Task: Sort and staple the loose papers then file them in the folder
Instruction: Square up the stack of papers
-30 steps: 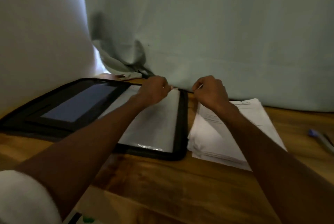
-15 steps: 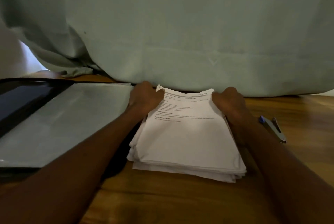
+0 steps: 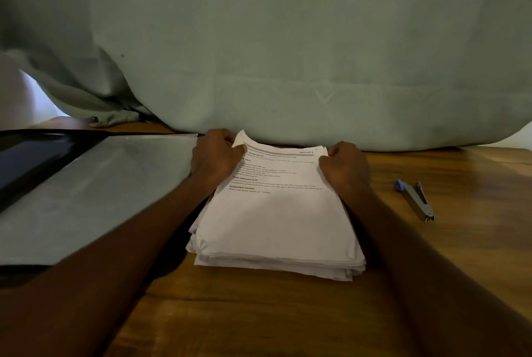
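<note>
A thick stack of white printed papers (image 3: 276, 221) lies on the wooden table in the middle of the view. My left hand (image 3: 216, 155) grips the stack's far left corner, and that corner curls upward. My right hand (image 3: 345, 166) holds the far right corner with the fingers curled onto the top sheets. An open black folder (image 3: 86, 189) with a clear plastic sleeve lies flat to the left, touching the stack's left side. A grey stapler with a blue tip (image 3: 414, 199) rests on the table to the right of the papers.
A pale green curtain (image 3: 288, 54) hangs right behind the papers and reaches the tabletop. The wooden table (image 3: 288, 313) stretches toward me in front of the stack and to the right past the stapler.
My view has swung right, from the folder to the paper stack. Both hands left the folder's top edge and now hold the stack's far corners; the far left corner has lifted a little.
</note>
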The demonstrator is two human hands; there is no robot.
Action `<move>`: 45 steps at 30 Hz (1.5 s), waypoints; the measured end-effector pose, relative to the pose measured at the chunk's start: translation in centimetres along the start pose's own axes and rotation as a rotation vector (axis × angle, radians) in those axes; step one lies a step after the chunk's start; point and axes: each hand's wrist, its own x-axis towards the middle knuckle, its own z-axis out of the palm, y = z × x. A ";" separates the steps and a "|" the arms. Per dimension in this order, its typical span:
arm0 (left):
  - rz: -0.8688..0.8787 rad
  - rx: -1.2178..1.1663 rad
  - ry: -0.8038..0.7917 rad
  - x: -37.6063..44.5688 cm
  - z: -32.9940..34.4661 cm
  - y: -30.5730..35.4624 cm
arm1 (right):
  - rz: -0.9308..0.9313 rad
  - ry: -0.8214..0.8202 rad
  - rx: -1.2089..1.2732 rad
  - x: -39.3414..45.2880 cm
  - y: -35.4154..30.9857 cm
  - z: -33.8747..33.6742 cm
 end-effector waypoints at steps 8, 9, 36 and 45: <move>-0.053 -0.010 -0.009 0.8 0.0 -0.5 | 0.024 -0.020 0.069 -0.2 -0.1 -0.5; -0.074 -0.022 -0.009 1.0 -0.2 -0.6 | 0.043 -0.040 0.099 -0.1 0.0 -0.8; -0.433 -0.792 -0.302 4.2 -5.4 -4.0 | 0.067 -0.264 0.833 -0.3 -2.7 -2.8; -0.461 -0.853 -0.266 3.7 -5.2 -3.3 | 0.256 -0.097 0.969 0.8 -0.9 -3.2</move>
